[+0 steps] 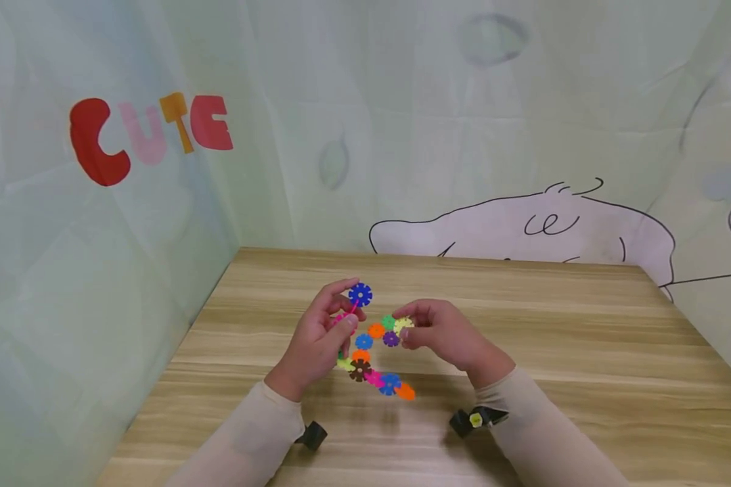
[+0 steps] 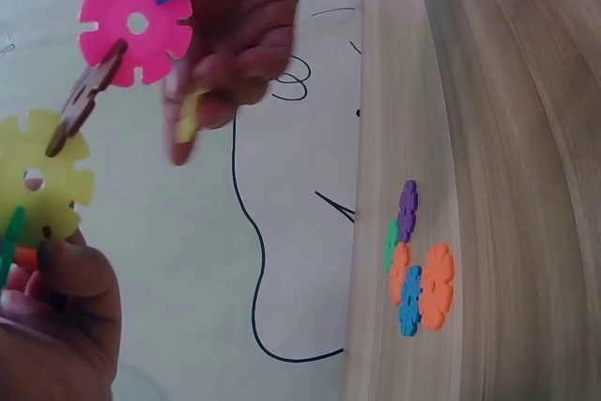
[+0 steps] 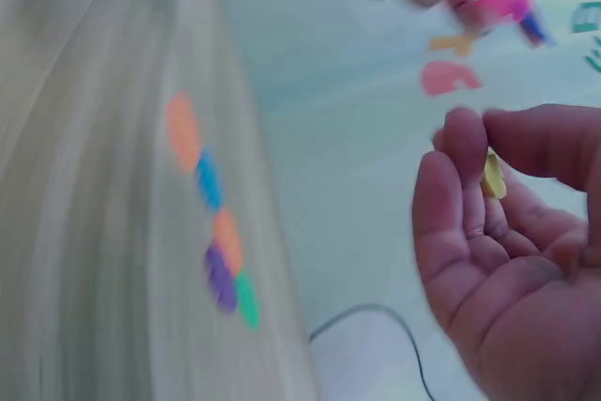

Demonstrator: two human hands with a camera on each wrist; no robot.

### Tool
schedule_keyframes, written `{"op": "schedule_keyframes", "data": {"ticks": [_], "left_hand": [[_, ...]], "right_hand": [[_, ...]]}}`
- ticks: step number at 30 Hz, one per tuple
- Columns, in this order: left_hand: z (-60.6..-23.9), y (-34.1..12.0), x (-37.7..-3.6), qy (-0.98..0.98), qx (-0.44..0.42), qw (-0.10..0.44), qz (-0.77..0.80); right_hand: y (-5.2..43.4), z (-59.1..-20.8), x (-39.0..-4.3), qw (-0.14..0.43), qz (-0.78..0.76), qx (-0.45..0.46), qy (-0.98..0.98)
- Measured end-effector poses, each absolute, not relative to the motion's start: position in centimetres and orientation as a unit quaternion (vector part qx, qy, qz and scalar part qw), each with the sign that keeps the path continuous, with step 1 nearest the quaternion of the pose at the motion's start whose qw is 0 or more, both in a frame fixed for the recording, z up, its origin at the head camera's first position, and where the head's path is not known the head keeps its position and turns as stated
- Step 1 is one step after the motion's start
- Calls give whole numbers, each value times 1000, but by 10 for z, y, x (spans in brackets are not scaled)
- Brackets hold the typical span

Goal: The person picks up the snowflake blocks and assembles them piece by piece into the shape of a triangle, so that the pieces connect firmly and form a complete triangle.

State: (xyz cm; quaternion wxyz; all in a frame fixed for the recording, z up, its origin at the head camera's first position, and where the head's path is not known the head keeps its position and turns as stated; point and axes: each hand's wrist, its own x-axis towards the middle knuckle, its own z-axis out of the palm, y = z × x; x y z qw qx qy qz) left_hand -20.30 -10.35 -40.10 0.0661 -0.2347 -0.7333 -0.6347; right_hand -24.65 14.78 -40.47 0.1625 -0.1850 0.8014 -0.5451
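Observation:
My left hand grips a built chain of plastic snowflake discs held above the wooden table. A dark blue disc tops the chain; yellow-green, brown, pink, blue and orange discs run down to the right. The left wrist view shows the yellow-green disc against my left fingers, then brown and pink discs. My right hand pinches one pale yellow disc between thumb and fingers, just right of the chain. The right wrist view is blurred.
Several loose discs lie on the table under the hands: green, purple, blue and two orange. A printed cloth backdrop stands behind and to the left of the table, with the letters "CUTE".

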Motion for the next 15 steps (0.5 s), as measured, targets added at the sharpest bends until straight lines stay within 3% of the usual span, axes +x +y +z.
{"op": "schedule_keyframes", "data": {"ticks": [15], "left_hand": [[-398, -101, -198, -736, -279, 44, -615]], "right_hand": [[138, -386, -221, 120, -705, -273, 644]]}}
